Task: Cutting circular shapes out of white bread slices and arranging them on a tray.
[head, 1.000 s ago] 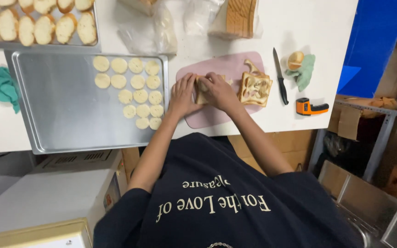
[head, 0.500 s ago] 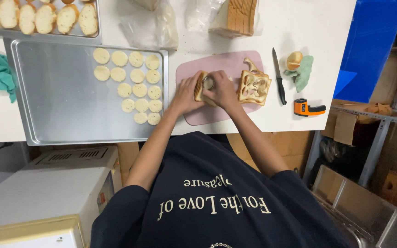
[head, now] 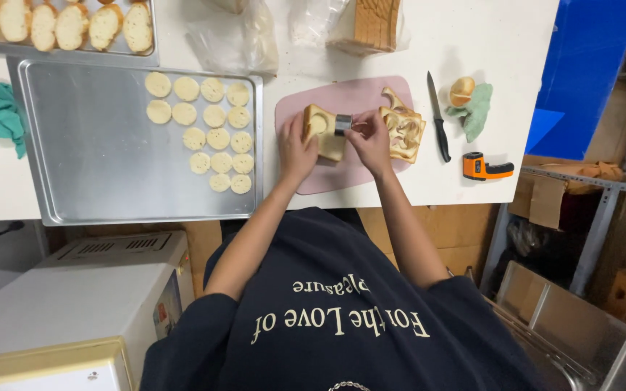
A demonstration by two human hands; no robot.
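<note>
A slice of bread lies on a pink cutting board, with a round mark pressed near its left end. My left hand rests on the slice's left edge and holds it down. My right hand grips a small round metal cutter set on the slice's upper right part. Just right of my right hand sits a pile of bread slices with holes cut out. Left of the board, a metal tray carries several round bread discs in rows.
A black-handled knife, an orange handheld thermometer and a green cloth with a bread piece lie right of the board. A bagged loaf stands behind it. Another tray of bread slices is at the far left.
My hands were close together, pressing on the slice. They have parted a little, and the metal cutter now shows between them on the bread.
</note>
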